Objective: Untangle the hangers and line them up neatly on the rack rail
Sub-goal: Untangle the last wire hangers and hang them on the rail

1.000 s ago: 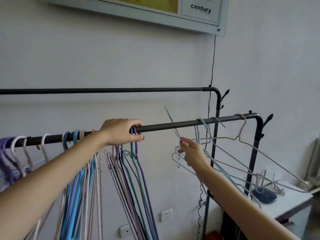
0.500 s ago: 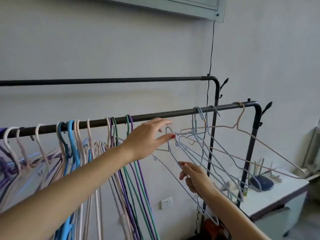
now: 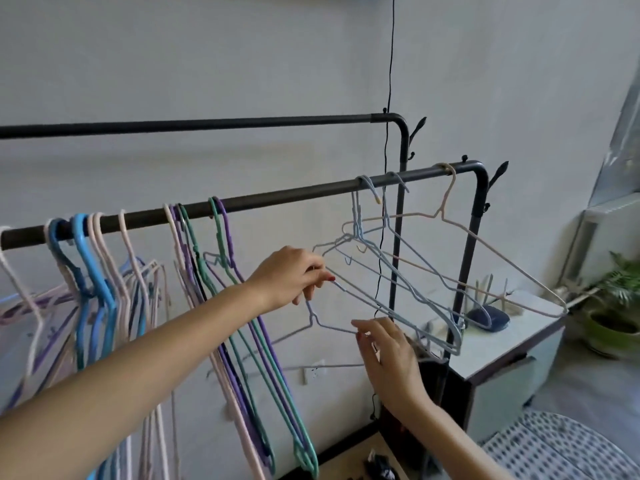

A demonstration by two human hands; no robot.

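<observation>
Left hand [image 3: 294, 275]: pinches hook of thin pale-blue wire hanger [image 3: 325, 325], frame centre.
Right hand [image 3: 388, 355]: pinches its shoulder wire.
Dark metal rail [image 3: 277, 200]: above.

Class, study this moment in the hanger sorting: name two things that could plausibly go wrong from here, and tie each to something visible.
1. The left hand and right hand pinch one thin grey hanger off the rail; it may snag the tangled light-blue hangers beside it and drag them down.
2. The black cable hangs through that tangle and could catch.
</observation>
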